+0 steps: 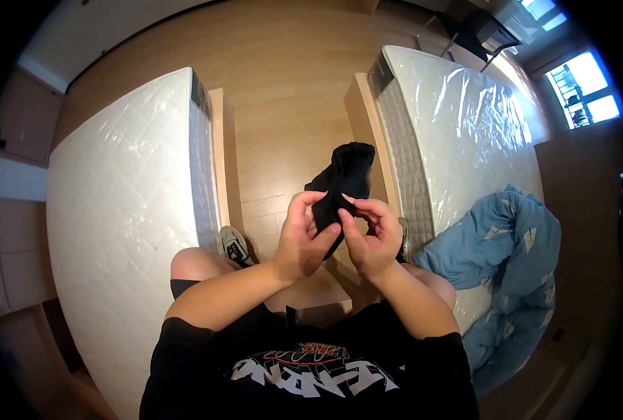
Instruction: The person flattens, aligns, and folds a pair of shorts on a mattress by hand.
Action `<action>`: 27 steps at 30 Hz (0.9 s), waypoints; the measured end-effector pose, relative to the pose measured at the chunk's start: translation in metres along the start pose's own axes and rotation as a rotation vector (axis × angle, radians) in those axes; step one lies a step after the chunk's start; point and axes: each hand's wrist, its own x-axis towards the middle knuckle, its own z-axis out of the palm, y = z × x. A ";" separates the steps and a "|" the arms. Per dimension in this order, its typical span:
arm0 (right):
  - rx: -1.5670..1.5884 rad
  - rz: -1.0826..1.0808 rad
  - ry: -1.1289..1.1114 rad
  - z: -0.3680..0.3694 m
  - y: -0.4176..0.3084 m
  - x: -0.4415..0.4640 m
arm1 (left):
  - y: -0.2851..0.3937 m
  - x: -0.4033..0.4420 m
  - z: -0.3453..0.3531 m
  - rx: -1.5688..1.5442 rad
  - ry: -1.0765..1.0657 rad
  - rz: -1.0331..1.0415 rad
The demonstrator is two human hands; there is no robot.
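Observation:
A piece of black cloth (353, 171), perhaps a garment, is held up in front of me over the gap between two beds. My left hand (303, 238) pinches its near left edge between thumb and fingers. On the other side, my right hand (371, 236) grips the cloth close by, with thumb and forefinger pressed together. The far part of the cloth bunches and hangs past my fingertips. Its full shape is folded away, so I cannot tell the exact kind.
Plastic-wrapped mattresses stand on both sides, a left one (126, 168) and a right one (465, 133). A blue patterned quilt (497, 238) lies rumpled on the right mattress. Wooden floor (283, 91) runs between them. A black chair (476, 35) stands at the far right.

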 end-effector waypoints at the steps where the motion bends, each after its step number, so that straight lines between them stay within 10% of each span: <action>1: 0.065 0.013 0.014 0.000 -0.001 -0.001 | -0.002 -0.002 -0.003 0.018 -0.059 0.038; 13: -0.115 -0.041 -0.775 0.001 -0.024 0.009 | -0.001 -0.004 -0.052 0.170 0.082 0.015; 18: 0.052 -0.002 -0.844 0.002 -0.016 0.003 | 0.007 -0.015 -0.067 0.221 -0.044 0.053; 21: -0.050 -0.464 -0.610 -0.028 0.004 0.018 | 0.020 -0.019 -0.071 0.232 -0.015 0.056; 27: -0.408 -0.233 -0.854 -0.053 -0.008 0.056 | 0.039 -0.020 -0.103 0.036 -0.045 0.012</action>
